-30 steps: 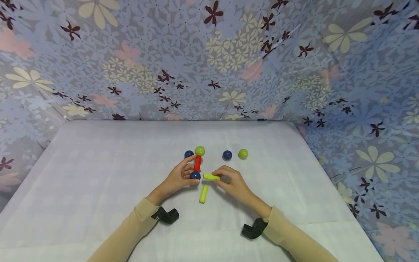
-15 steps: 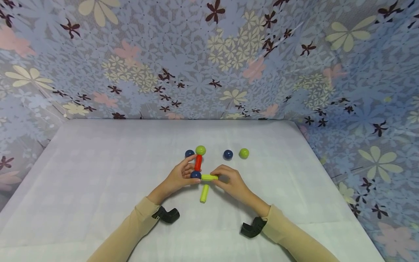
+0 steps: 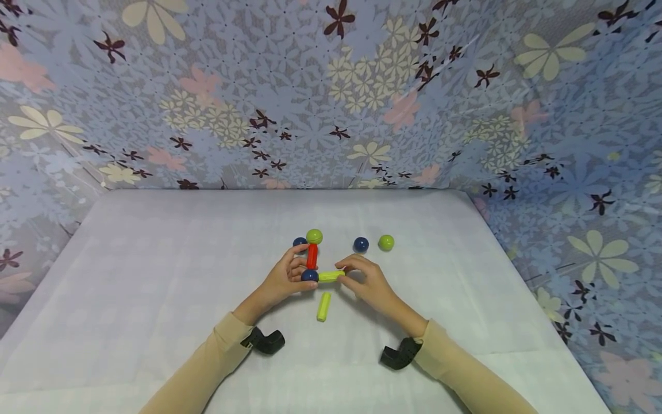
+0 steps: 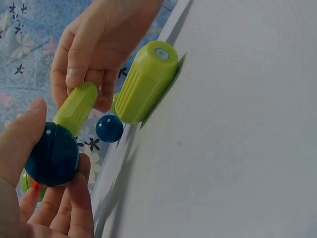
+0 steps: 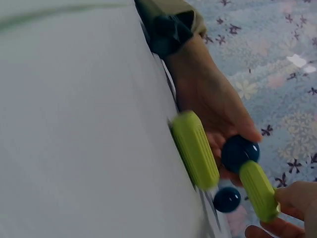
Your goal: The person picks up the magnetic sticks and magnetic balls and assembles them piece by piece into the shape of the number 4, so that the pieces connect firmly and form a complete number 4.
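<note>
My left hand point(image 3: 279, 282) holds a blue ball point(image 4: 52, 154) between thumb and fingers. Joined to that ball is a red rod point(image 3: 312, 257), pointing away from me, with a green ball point(image 3: 314, 236) on its far end. A ribbed yellow-green rod point(image 3: 328, 277) sticks out from the blue ball to the right, its end touching the ball. My right hand point(image 3: 371, 283) pinches the free end of this rod with the fingertips. On the table just below lies a second yellow-green rod point(image 3: 323, 307), a metal disc showing in its end in the left wrist view.
Behind the left fingers sits another blue ball point(image 3: 300, 243), partly hidden. Farther right on the white-covered table point(image 3: 170, 259) rest a blue ball point(image 3: 361, 244) and a green ball point(image 3: 386, 242). Floral fabric point(image 3: 310, 103) rises along the back and right.
My right hand has brought the yellow-green rod leftward until it meets the blue ball; the rod has since tilted slightly, and the right fingers have spread a little. The left hand has barely moved.
</note>
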The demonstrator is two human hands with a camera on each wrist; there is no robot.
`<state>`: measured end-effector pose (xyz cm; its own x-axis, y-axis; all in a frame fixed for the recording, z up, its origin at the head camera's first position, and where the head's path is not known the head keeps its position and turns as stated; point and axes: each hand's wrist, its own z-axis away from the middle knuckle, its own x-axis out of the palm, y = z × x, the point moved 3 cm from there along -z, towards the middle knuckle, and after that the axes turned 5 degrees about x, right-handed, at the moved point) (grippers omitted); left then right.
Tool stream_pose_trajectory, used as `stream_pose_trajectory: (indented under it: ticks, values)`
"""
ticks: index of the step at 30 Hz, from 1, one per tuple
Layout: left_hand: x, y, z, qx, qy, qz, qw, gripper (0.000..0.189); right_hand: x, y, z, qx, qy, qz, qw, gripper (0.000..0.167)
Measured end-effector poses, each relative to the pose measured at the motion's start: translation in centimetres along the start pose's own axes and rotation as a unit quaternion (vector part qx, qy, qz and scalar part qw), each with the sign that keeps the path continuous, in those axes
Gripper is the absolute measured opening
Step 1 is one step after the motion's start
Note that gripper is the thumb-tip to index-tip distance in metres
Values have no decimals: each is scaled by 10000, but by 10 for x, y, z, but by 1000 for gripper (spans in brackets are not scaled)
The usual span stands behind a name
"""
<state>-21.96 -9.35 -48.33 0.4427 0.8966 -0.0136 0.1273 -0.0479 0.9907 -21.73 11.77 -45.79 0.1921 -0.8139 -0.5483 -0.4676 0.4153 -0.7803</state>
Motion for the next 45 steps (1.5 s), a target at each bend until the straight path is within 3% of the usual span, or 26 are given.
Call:
stream_pose_trajectory:
  ticks: [6, 10, 13, 21, 31, 39, 45]
  values:
    - [1, -1, 1, -75, 29, 57, 10000, 87, -21, 12, -13, -154, 815, 95, 9965, 20]
    - [0, 0, 1, -33, 29, 14, 10000, 86, -31, 25, -25, 176, 1099, 629, 9918, 23]
    - [0, 0, 1, -15, 5, -12, 10000, 86, -34, 34, -30, 446, 1009, 903, 9898, 28]
    - [-2, 0, 0, 0, 14, -28, 10000, 86, -30, 46, -34, 785, 484, 973, 9910, 41]
    - [-3, -2, 0, -122, 74, -93, 9999, 89, -29, 48, -30, 775, 507, 1059, 9901, 37]
    - [-2, 0, 0, -224, 24, -181, 9996, 90, -23, 35, -17, 434, 467, 359, 9973, 38]
    - [-3, 0, 1, -403, 16, -175, 9990, 90, -16, 26, -6, 487, 321, -174, 9981, 39]
